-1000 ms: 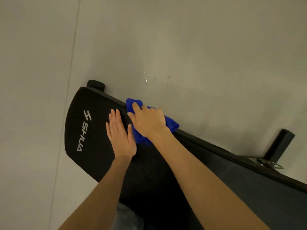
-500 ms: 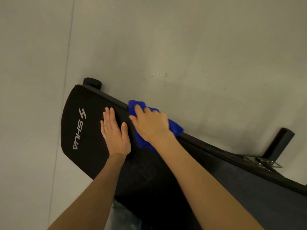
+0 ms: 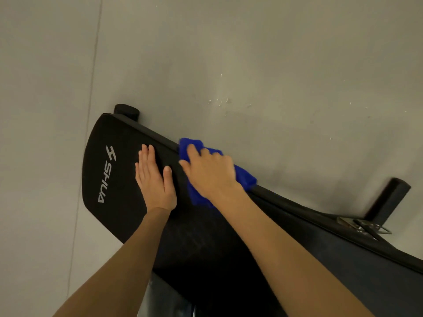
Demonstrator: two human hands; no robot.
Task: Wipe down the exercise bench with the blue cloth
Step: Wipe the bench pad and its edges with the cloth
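A black padded exercise bench (image 3: 119,195) with a white SHUA logo runs from the upper left to the lower right. The blue cloth (image 3: 246,176) lies over the bench's far edge. My right hand (image 3: 209,172) presses on the cloth with its fingers spread over it, covering most of it. My left hand (image 3: 153,177) rests flat on the pad just left of the cloth, fingers straight and together.
Grey floor (image 3: 274,65) surrounds the bench, with a few small specks beyond the cloth. A black roller end (image 3: 127,110) sticks out at the bench's head. A black frame leg (image 3: 386,200) and a metal bracket (image 3: 364,226) stand at the right.
My right hand and the cloth have slid slightly to the right along the far edge. The left hand stays flat on the pad.
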